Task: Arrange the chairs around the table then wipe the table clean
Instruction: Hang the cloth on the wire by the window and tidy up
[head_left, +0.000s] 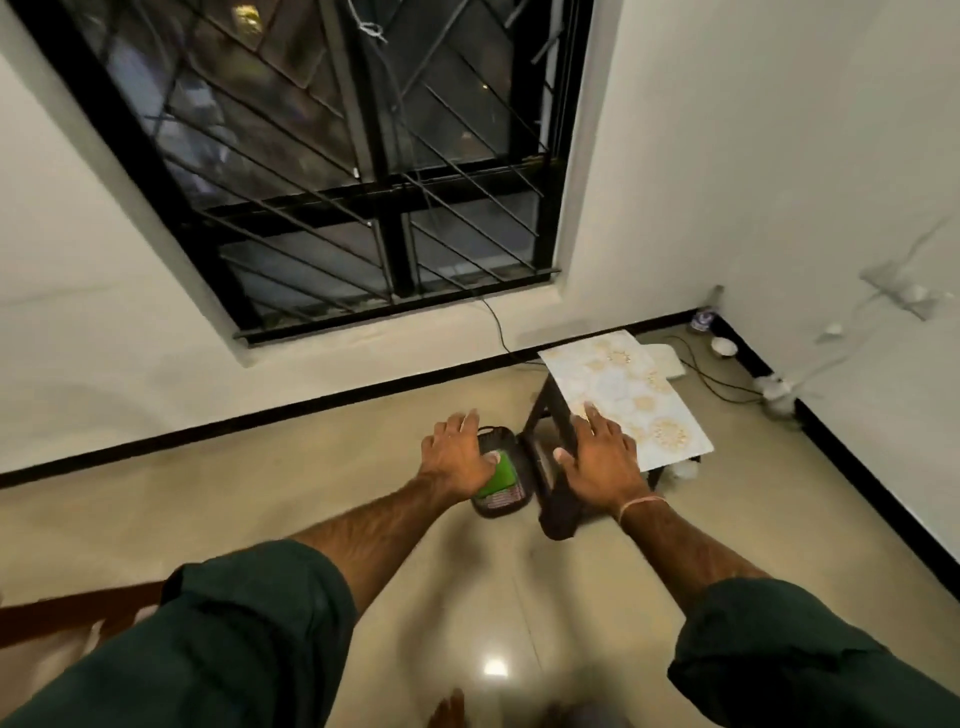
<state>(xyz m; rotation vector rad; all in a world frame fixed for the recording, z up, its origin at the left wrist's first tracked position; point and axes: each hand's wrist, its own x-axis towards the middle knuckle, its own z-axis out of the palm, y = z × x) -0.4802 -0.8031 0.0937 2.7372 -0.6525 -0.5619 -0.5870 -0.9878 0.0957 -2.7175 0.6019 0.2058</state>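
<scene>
1. Closest to me, two arms in dark green sleeves (244, 639) reach out over the shiny floor (311, 467).
2. The left hand (457, 454) has its fingers spread apart and holds nothing. It is over a small dark thing (501, 483) with a green part, which stands on the floor. The thumb lies by the green part. I cannot tell if it touches.
3. The right hand (602, 460) is spread wide too and holds nothing. It is at the near corner of the little table (545, 415). Its fingertips reach over the edge of the flowery tabletop (639, 389).
4. The table has dark legs and stands just right of the dark thing.
5. Behind the table, in the corner, a jar (701, 319) and a white bowl (723, 345) sit on the floor.
6. Farthest away, a black cable (496, 327) hangs down from a big window (337, 156) with black bars.
</scene>
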